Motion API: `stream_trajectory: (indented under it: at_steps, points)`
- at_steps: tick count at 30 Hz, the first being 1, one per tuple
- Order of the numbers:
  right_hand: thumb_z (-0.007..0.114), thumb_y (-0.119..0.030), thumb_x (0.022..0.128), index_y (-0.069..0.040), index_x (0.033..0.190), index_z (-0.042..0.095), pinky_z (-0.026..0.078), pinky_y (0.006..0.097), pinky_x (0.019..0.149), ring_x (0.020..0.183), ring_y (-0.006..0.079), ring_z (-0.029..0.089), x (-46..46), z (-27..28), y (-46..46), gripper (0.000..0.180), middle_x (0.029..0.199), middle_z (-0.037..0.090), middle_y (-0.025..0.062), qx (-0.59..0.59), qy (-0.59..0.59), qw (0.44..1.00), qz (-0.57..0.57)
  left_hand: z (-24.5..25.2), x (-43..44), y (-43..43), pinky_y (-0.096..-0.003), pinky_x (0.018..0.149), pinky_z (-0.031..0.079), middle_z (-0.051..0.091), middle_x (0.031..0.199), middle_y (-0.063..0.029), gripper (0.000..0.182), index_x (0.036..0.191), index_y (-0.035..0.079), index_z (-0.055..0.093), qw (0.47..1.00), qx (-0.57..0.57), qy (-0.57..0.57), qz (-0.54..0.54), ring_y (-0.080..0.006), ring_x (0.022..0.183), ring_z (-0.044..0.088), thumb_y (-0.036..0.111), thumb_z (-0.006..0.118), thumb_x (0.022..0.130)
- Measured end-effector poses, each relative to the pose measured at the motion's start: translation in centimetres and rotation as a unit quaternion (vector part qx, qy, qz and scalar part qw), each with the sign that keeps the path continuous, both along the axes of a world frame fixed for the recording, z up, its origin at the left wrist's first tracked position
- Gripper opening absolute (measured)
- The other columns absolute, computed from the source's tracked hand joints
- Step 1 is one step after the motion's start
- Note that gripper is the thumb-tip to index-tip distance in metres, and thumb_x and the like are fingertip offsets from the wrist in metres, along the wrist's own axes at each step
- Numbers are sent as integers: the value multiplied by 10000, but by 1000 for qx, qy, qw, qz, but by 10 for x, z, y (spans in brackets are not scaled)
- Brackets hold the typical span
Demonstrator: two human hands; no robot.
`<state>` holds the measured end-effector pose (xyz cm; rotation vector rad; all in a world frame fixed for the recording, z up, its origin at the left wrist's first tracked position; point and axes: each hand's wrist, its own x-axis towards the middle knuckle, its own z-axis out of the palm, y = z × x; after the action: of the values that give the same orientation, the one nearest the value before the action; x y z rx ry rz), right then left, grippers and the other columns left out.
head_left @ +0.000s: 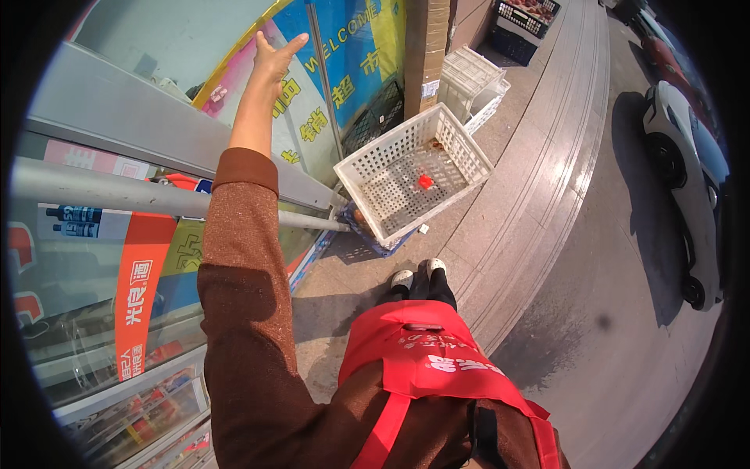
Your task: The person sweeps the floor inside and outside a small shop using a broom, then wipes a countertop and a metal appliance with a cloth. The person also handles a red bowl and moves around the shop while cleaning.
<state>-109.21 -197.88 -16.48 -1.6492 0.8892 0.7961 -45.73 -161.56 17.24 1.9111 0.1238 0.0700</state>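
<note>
My left hand reaches up and forward at the end of a brown sleeve, fingers apart and holding nothing. Behind it is a shop window covered in coloured decals with writing; whether the hand touches the glass I cannot tell. My right hand is out of view. Before me a white perforated plastic crate stands tilted on top of a blue crate. A small red object lies on the white crate's floor. Under its near corner, a round orange-brown item shows in the blue crate.
A metal rail runs along the shopfront at left. Beyond the crate are more white crates, a taped cardboard-covered post and a dark crate of produce. Stone steps descend on the right towards a parked white car.
</note>
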Motion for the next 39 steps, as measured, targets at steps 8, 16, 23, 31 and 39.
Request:
stream_trajectory:
  at_steps: [8, 16, 23, 31, 39]
  points:
    - [471, -386, 974, -59, 1303, 433, 417, 397, 931, 1159, 323, 498, 108, -22, -106, 466, 1236, 495, 229, 1, 20, 977, 211, -183, -377, 41, -413, 992, 412, 568, 1262, -194, 622, 1339, 144, 523, 950, 205, 204, -119, -348, 1179, 532, 449, 668, 816]
    - [463, -383, 976, -39, 1272, 471, 434, 401, 906, 1124, 331, 532, 262, -39, -82, 454, 1192, 530, 241, -39, 23, 873, 486, -267, -739, -16, -517, 1104, 242, 277, 1483, -279, 770, 1449, 265, 378, 865, 96, 442, 217, -450, 1379, 252, 687, 526, 822]
    - [455, -381, 978, -22, 1244, 504, 450, 405, 884, 1094, 338, 561, 304, -31, 66, 450, 1154, 561, 252, -64, -18, 728, 683, -344, -812, -89, -443, 1035, 379, 434, 1366, -279, 557, 1397, 193, 450, 889, -135, 264, 349, -385, 1306, 397, 507, 464, 937]
    - [447, -378, 980, -2, 1213, 541, 467, 408, 859, 1059, 346, 595, 186, -15, 292, 453, 1111, 596, 264, -31, -54, 511, 858, -354, -916, -10, -452, 892, 482, 599, 1129, -248, 447, 1301, 148, 530, 875, 42, 452, 171, -394, 1087, 570, 416, 436, 955]
    - [438, -376, 982, 17, 1182, 579, 485, 412, 833, 1024, 354, 628, 113, -5, 425, 463, 1067, 631, 276, -19, -101, 347, 932, -332, -958, -7, -514, 736, 509, 663, 872, -230, 398, 979, 86, 661, 732, -35, 385, 561, -415, 868, 644, 325, 343, 973]
